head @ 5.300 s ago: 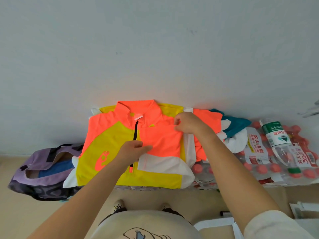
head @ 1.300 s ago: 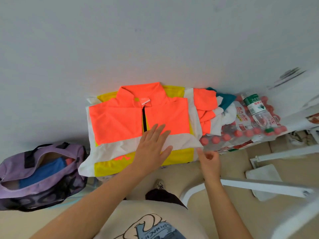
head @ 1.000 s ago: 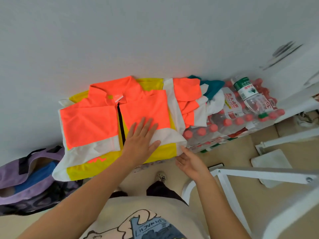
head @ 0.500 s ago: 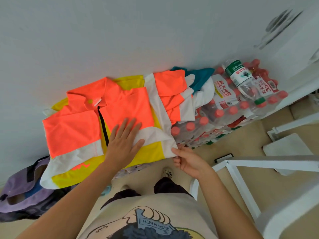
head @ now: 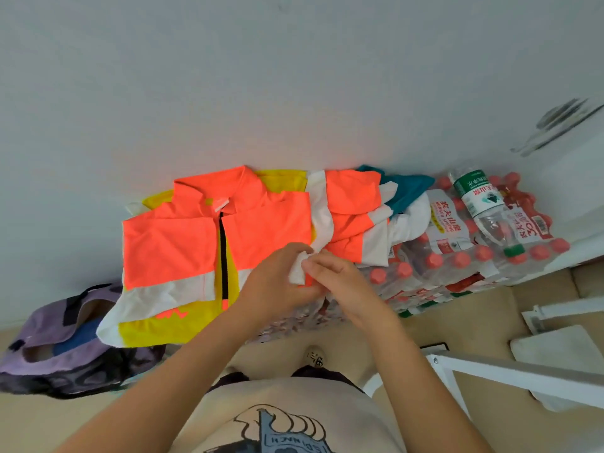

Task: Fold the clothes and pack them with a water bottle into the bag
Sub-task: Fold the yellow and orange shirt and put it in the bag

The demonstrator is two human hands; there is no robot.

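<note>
Your orange, yellow and white jersey [head: 196, 250] lies spread flat against the wall [head: 294, 76], its far edge touching the wall and its near hem overhanging the front edge of whatever carries it; you cannot tell what that surface is, as cloth hides it. Right of the jersey, a second orange and white garment [head: 354, 223] lies crumpled, touching it, with a teal and white one [head: 407, 194] beyond. Free room is on the near side of the jersey only, over the beige floor [head: 457, 325].

Your left hand [head: 277, 282] and right hand [head: 333, 276] meet at the jersey's right near corner. The fingers [head: 295, 251] of your left hand curl round the lifted white corner, and your right hand's fingers pinch the same fold from the other side.

Right of the jersey, a water bottle [head: 483, 210] with a green label lies on shrink-wrapped packs of red-capped bottles [head: 441, 256]. Left of the jersey, lower down, the purple bag [head: 58, 348] sits open on the floor. A white frame [head: 523, 374] stands to the jersey's near right.
</note>
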